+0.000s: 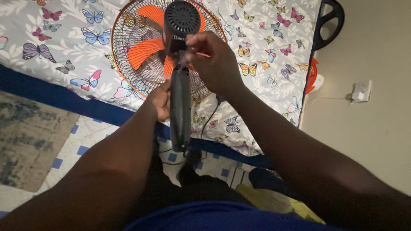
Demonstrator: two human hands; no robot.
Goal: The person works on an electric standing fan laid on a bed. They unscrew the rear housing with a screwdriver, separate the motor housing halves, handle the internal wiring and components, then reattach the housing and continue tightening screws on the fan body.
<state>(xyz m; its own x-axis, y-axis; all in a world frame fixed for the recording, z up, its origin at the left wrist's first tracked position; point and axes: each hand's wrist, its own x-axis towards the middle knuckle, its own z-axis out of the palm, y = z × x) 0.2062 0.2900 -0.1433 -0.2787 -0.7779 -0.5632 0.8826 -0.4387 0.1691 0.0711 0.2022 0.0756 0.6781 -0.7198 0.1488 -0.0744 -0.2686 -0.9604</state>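
Butterfly-print bedsheet (64,51); left hand (160,100) clamps fan neck (180,107), right hand (214,60) pinching motor housing (182,21).

A fan (171,51) with orange blades inside a round wire cage lies face-down on the butterfly-print bed (55,47), its black motor housing and dark neck pointing upward.

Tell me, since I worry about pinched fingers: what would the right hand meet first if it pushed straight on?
Probably the black round motor housing, just beyond the right hand; then the orange-bladed fan's wire grille. Depth is unclear.
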